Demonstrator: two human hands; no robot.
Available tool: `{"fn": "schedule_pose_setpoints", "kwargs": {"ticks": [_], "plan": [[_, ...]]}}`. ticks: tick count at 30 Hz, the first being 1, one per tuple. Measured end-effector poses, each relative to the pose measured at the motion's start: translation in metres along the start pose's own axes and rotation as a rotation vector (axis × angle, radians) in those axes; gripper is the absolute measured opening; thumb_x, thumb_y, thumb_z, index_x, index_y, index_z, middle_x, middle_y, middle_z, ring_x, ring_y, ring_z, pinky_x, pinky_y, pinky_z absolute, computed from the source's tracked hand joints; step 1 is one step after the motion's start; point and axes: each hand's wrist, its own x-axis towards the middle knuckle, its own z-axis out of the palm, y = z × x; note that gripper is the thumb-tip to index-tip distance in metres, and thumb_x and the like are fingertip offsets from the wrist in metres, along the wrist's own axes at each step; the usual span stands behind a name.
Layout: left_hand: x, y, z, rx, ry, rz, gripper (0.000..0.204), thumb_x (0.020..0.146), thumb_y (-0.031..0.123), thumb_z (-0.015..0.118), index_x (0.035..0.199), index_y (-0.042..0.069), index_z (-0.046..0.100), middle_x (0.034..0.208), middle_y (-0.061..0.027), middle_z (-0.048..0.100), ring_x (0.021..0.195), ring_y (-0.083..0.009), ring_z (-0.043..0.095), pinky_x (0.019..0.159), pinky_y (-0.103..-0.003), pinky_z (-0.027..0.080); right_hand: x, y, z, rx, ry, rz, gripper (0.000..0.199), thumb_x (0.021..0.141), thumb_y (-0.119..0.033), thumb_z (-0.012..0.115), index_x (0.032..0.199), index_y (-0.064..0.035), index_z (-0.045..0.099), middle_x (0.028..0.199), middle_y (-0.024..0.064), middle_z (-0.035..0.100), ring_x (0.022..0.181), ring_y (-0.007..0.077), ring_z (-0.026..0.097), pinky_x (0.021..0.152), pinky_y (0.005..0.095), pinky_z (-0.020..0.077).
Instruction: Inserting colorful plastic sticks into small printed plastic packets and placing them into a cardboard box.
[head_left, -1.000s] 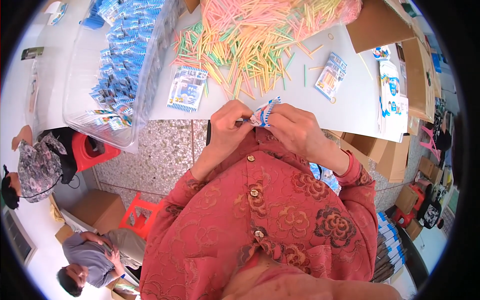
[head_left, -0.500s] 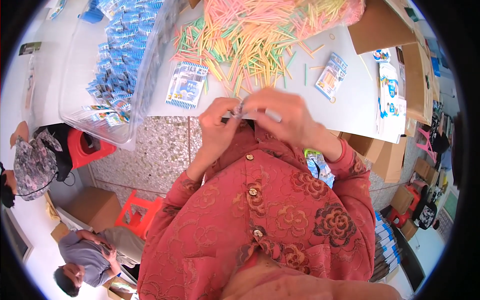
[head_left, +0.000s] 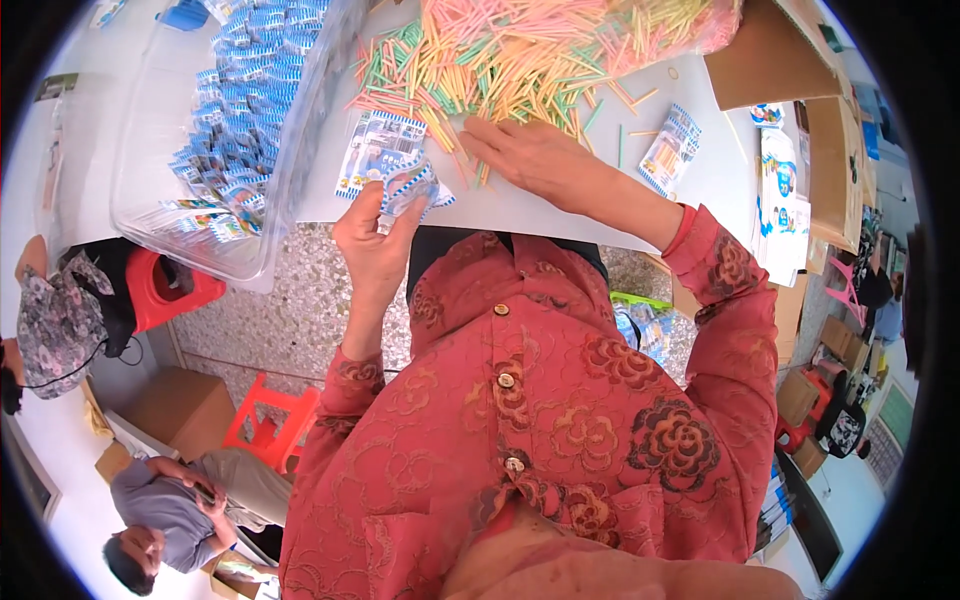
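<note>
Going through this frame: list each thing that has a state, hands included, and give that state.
left hand: closed on a small packet.
small packet: held at the table edge; cannot tell if sealed.
right hand: open, fingers spread, resting on the sticks.
coloured sticks: loose, in a heap on the white table.
clear bin: open, partly filled with blue packets.
flat packet: lying alone on the table.

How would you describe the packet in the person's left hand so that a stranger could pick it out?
Start at the white table under the heap of coloured sticks. At its near edge, the left hand grips a small blue-and-white packet. Unlike the others lying flat, it is lifted.
</note>
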Motion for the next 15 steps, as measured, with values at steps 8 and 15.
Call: {"fn": "schedule_pose_setpoints", "kwargs": {"ticks": [8, 15], "plan": [[-0.002, -0.005, -0.001, -0.014, -0.015, -0.016, 0.020, 0.078, -0.003, 0.070, 0.097, -0.003, 0.066, 0.082, -0.0021, 0.063, 0.075, -0.0063, 0.055, 0.069, -0.021, 0.044, 0.013, -0.021, 0.020, -0.292, 0.065, -0.028, 0.029, 0.073, -0.012, 0.057, 0.100, 0.0003, 0.055, 0.091, 0.0072, 0.048, 0.083, 0.0176, 0.053, 0.065, 0.0253, 0.0476], [-0.002, -0.005, 0.000, -0.030, -0.022, -0.043, 0.020, 0.078, -0.001, 0.070, 0.098, -0.003, 0.065, 0.083, -0.0014, 0.063, 0.076, -0.0058, 0.055, 0.069, -0.022, 0.045, 0.014, -0.017, 0.034, -0.311, 0.202, 0.022, 0.016, 0.073, -0.014, 0.056, 0.086, -0.0036, 0.054, 0.083, 0.0067, 0.049, 0.080, 0.0173, 0.053, 0.064, 0.0259, 0.0460]]}}
